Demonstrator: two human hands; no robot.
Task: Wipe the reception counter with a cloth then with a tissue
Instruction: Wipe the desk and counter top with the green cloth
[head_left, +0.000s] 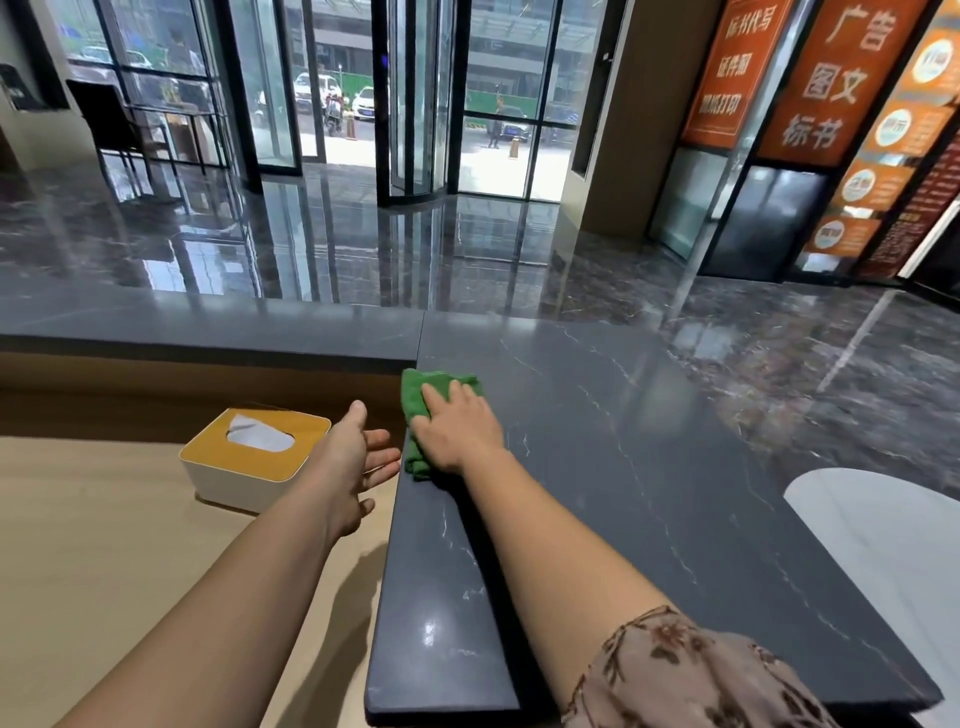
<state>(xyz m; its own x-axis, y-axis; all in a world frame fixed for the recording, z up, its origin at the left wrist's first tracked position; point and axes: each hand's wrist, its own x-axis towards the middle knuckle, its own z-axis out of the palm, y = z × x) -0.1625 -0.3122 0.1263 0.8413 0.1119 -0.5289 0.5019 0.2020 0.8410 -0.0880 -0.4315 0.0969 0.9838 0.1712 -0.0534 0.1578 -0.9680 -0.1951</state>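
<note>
Dark stone tabletop (597, 467): long grey veined slab, with its left edge running straight from near to far; broad bare surface lies open to the right of the arm and towards the far edge.

Green cloth (415, 395): bunched at the slab's left edge, near the far inner corner; possibly just over the edge, hard to tell.

Right hand (457, 426): palm down, fingers straight, pressing flat on the cloth; floral sleeve (691, 675) at the upper arm.

Left hand (358, 457): fingers spread and holding nothing, over the lower wooden tabletop (104, 545), just beside the slab's edge.

Tissue box (244, 467): white with a yellow lid, on the wood left of the left hand, with a tissue (257, 434) showing in the slot.

White rounded slab (883, 545): at the right margin
</note>
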